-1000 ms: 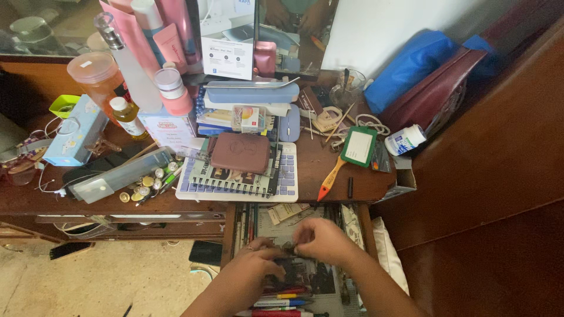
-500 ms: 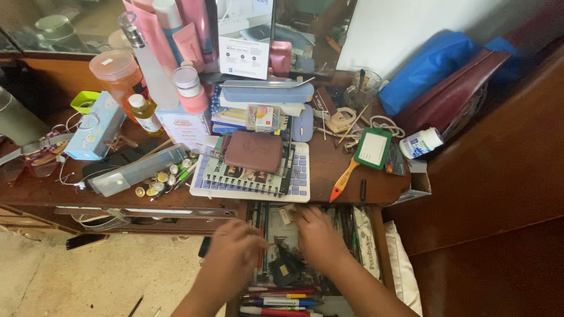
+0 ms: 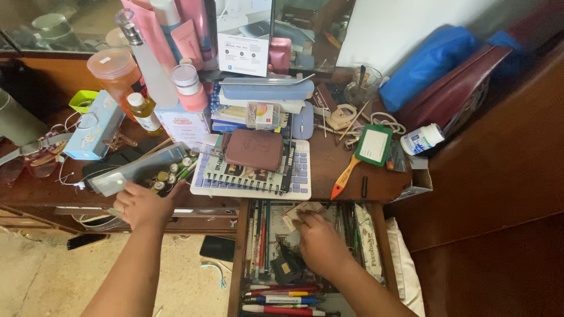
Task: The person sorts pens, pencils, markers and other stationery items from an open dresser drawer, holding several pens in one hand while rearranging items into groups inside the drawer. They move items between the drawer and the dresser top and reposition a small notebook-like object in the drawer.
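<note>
The left hand is laid at the tabletop edge, fingers curled beside the small bottles, nothing pinched. The right hand is spread down inside the open drawer, fingertips touching a paper card among pens

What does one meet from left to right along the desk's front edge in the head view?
Left hand → spiral notebook → orange-handled brush → green card holder → white pill bottle.
</note>
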